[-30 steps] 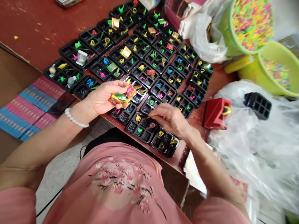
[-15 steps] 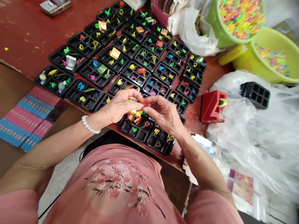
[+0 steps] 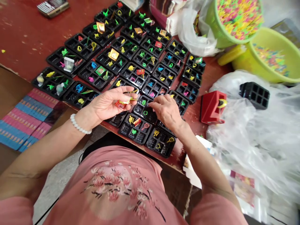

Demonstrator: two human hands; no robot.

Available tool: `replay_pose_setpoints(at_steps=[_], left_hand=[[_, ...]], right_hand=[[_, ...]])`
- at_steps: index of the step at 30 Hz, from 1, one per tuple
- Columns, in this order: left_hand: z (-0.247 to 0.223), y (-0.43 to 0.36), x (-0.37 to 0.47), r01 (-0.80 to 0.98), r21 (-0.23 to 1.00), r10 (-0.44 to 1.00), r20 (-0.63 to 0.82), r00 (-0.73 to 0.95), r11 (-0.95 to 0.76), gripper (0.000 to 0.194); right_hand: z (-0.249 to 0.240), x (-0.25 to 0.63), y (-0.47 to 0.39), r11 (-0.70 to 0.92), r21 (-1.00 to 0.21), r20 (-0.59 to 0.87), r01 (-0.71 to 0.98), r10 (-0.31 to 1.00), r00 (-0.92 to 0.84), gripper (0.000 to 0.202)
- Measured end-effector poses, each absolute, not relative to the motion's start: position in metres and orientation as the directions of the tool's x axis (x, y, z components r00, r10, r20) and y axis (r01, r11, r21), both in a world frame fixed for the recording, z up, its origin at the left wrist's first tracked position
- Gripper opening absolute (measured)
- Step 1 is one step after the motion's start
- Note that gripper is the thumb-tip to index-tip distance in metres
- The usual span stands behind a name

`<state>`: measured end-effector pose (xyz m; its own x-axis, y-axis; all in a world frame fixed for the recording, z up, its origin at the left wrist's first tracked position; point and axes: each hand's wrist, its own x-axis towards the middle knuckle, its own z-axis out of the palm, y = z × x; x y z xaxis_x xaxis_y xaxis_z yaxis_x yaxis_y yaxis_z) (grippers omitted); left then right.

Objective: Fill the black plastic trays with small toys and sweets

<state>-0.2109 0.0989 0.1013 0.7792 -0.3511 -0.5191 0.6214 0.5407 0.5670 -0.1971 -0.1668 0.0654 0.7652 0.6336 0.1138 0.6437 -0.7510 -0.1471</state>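
Note:
My left hand [image 3: 103, 104], with a white bead bracelet on the wrist, is closed around small shiny packets [image 3: 120, 104], red and yellow-green, held above the near trays. My right hand [image 3: 167, 111] reaches down over a black compartment tray [image 3: 138, 109], thumb and fingers pinched together. What they hold, if anything, is hidden behind the fingers. A green ring [image 3: 145, 113] and another small green toy [image 3: 143, 102] lie in this tray. Just in front of it is a tray with a red packet [image 3: 137, 122], a pink racket-shaped toy [image 3: 145, 126] and yellow and green pieces.
Many similar trays cover the red table [image 3: 77, 18]. At right stand a red tape dispenser [image 3: 212, 107], a green basket [image 3: 212, 23] and a yellow basin [image 3: 290, 62] of small plastic pieces. Plastic bags surround a stack of trays [image 3: 255, 95]. A phone [image 3: 53, 7] lies at back left.
My hands were together over the packets and are now apart. The left has drawn back leftward with the packets; the right has turned downward over the tray.

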Motion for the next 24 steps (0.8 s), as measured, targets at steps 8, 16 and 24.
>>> replay_pose_setpoints(at_steps=[8, 16, 24], left_hand=[[0.097, 0.067, -0.215, 0.683, 0.503, -0.401, -0.561, 0.724, 0.530, 0.039], [0.096, 0.051, -0.211, 0.752, 0.481, -0.573, -0.490, 0.656, 0.450, 0.038], [0.093, 0.045, -0.206, 0.627, 0.689, -0.506, -0.419, 0.754, 0.363, 0.015]], right_hand=[[0.089, -0.227, -0.144, -0.555, -0.556, 0.347, 0.619, 0.521, 0.780, 0.026], [0.095, -0.226, -0.147, -0.591, -0.616, 0.318, 0.521, 0.418, 0.851, 0.014], [0.094, -0.211, -0.149, -0.573, -0.749, 0.150, 0.333, 0.342, 0.928, 0.014]])
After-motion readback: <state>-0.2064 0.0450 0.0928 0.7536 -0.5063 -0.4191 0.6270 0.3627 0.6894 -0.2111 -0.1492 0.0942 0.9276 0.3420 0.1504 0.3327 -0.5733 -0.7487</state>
